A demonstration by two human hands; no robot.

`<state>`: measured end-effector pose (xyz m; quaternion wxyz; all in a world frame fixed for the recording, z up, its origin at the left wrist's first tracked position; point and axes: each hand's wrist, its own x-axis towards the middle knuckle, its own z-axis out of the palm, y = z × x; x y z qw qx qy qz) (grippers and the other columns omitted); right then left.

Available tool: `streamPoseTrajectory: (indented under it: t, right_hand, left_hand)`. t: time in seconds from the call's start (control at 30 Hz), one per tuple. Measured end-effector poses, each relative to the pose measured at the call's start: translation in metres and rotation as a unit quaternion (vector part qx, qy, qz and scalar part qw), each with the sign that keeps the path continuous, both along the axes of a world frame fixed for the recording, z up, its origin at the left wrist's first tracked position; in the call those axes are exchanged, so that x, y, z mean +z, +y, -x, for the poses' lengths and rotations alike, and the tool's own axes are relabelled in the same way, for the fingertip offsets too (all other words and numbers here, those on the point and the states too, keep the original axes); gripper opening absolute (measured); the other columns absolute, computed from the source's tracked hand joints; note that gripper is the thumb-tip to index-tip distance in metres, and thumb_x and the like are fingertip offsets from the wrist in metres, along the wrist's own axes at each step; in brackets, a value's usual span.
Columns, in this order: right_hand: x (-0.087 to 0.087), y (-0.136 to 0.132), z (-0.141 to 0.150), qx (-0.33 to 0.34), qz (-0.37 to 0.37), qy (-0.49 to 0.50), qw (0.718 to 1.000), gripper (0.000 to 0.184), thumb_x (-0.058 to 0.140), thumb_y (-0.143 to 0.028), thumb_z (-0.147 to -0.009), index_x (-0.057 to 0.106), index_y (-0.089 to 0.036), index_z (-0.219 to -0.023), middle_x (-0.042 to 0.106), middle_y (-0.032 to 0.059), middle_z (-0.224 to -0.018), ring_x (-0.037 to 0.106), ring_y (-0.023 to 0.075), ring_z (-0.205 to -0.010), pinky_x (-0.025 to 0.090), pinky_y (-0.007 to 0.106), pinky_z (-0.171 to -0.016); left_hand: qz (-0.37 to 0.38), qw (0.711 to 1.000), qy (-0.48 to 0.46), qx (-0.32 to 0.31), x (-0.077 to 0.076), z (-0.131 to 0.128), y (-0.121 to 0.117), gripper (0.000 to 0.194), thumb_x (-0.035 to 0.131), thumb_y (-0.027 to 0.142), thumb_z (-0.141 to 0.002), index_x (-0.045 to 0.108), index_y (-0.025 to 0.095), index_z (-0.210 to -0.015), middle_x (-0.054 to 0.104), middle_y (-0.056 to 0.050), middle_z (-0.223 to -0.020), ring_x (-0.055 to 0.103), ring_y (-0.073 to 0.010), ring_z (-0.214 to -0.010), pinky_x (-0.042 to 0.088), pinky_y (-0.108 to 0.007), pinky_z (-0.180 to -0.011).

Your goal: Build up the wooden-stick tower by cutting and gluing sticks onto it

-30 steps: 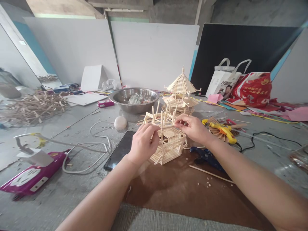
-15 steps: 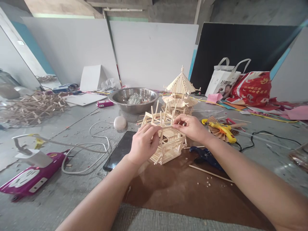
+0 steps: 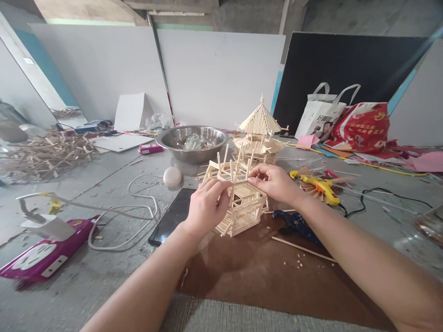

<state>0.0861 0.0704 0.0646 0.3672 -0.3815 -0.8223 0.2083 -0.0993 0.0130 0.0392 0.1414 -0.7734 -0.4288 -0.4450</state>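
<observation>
A model building of thin wooden sticks (image 3: 244, 214) stands on a brown board (image 3: 242, 281), several of its posts pointing up. My left hand (image 3: 209, 200) is at its left side and my right hand (image 3: 268, 180) at its right. Between them lies a short wooden stick (image 3: 240, 181) across the upper part of the model, each end pinched in closed fingertips. Part of the model is hidden behind my left hand. Behind it rises a stick pagoda (image 3: 260, 122) with a pointed roof.
Left are a black phone (image 3: 169, 219), a white cable and a purple power strip (image 3: 51, 249). A steel basin (image 3: 192, 147) sits behind. Right are a yellow glue gun (image 3: 320, 186), a dark blue tool (image 3: 299, 226) and a loose stick (image 3: 302, 249); bags (image 3: 362, 127) stand farther back.
</observation>
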Motion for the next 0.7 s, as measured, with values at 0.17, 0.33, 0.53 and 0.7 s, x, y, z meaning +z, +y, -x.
streamPoseTrajectory:
  t: [0.17,0.33,0.53,0.7]
  right_hand:
    - [0.0005,0.0002,0.0003,-0.002,0.005,0.002,1.0,0.009,0.056,-0.025,-0.07,0.059,-0.016,-0.071,0.056,-0.0015,-0.062,0.044,0.008,-0.052,0.036,0.022,-0.051]
    - [0.0013,-0.0011,0.0002,-0.004,0.011,0.002,1.0,0.009,0.057,-0.025,-0.07,0.059,-0.016,-0.071,0.056,-0.0017,-0.061,0.045,0.0083,-0.052,0.035,0.022,-0.05]
    - [0.0025,-0.0034,0.0008,-0.006,0.024,0.01,1.0,0.009,0.057,-0.026,-0.07,0.058,-0.017,-0.07,0.055,-0.0021,-0.061,0.044,0.0086,-0.052,0.035,0.023,-0.051]
    - [0.0006,-0.0007,-0.0004,0.002,0.035,0.048,0.998,0.011,0.057,-0.028,-0.07,0.056,-0.017,-0.075,0.055,-0.0017,-0.067,0.044,0.008,-0.053,0.036,0.023,-0.052]
  left_hand:
    - [0.001,1.0,-0.004,-0.001,-0.0003,-0.0002,0.0001,0.02,0.041,0.009,-0.075,0.056,0.017,-0.084,0.058,-0.002,-0.068,0.053,-0.014,-0.065,0.043,-0.026,-0.061]
    - [0.002,1.0,-0.004,0.002,-0.0006,0.0,0.0001,0.021,0.041,0.009,-0.075,0.056,0.018,-0.086,0.058,-0.002,-0.067,0.052,-0.0134,-0.063,0.043,-0.026,-0.06]
    - [0.006,1.0,0.0,0.001,-0.0006,0.0,0.0007,0.022,0.04,0.009,-0.075,0.057,0.018,-0.087,0.059,-0.002,-0.068,0.052,-0.0139,-0.064,0.043,-0.027,-0.06]
    - [0.005,1.0,-0.002,0.0,-0.0009,-0.0002,0.001,0.022,0.04,0.009,-0.076,0.057,0.017,-0.087,0.059,-0.003,-0.068,0.053,-0.014,-0.065,0.043,-0.027,-0.06]
